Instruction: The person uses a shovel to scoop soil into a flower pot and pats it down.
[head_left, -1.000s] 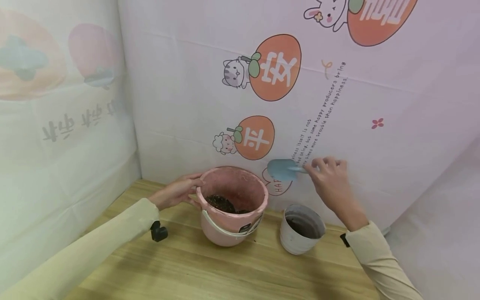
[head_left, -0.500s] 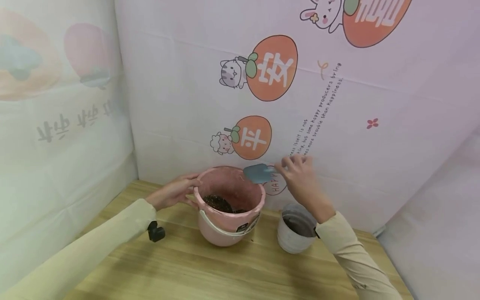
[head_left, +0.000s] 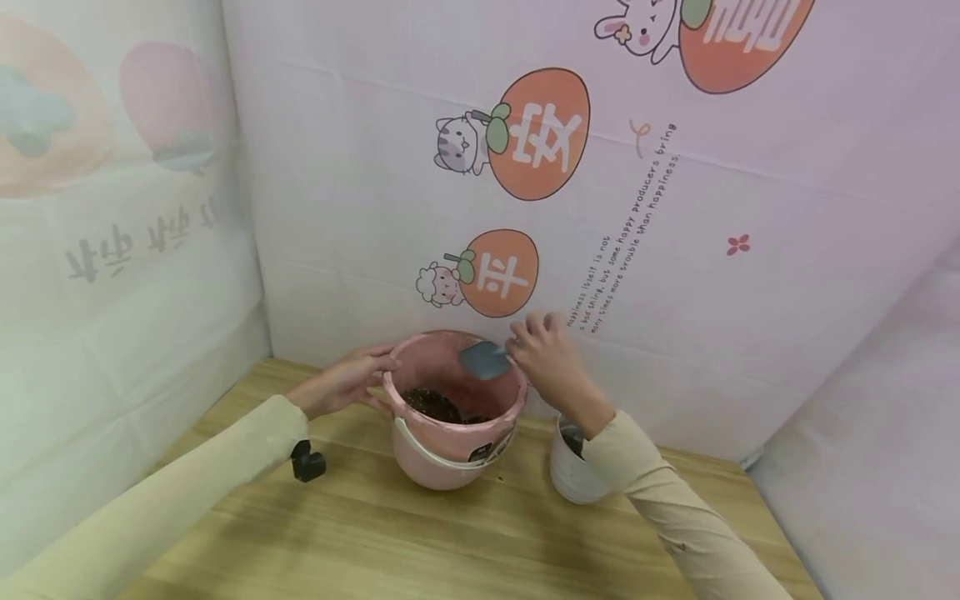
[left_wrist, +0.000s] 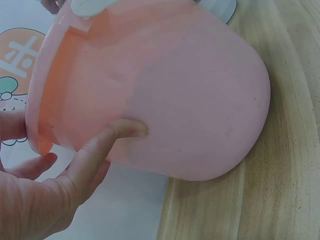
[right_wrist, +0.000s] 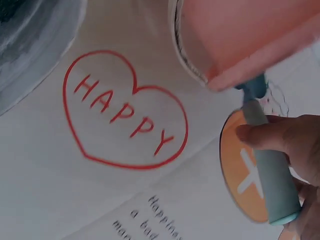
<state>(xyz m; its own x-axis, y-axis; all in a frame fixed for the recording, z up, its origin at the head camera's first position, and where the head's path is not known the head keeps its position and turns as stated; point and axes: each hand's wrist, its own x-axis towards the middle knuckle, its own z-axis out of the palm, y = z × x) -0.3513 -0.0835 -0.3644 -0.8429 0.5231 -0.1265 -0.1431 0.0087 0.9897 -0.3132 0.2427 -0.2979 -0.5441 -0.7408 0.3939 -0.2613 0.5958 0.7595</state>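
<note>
**A:** State the condition of the right hand.

**B:** The right hand [head_left: 542,357] grips a small blue-grey trowel [head_left: 484,360] by its pale green, cylindrical handle [right_wrist: 274,172].

**A:** And the left hand?

**B:** The left hand [head_left: 341,382] holds the round pink plastic bucket [head_left: 427,475], its digits spanning rim and outer wall. The bucket stands on the light wooden table [head_left: 375,533].

**A:** What has changed?

**B:** Over the past second, the trowel has moved leftward, from beside the bucket to inside its mouth.

**A:** Meaning for the work?

**B:** The dark, crumbly soil [head_left: 429,404] is probably within reach. Contact appears not yet made; the shadowed view leaves this uncertain.

**A:** Remaining items?

**B:** The white ribbed pot [head_left: 573,479] stands right of the bucket, partly hidden by the beige sleeve [head_left: 675,508].
</note>
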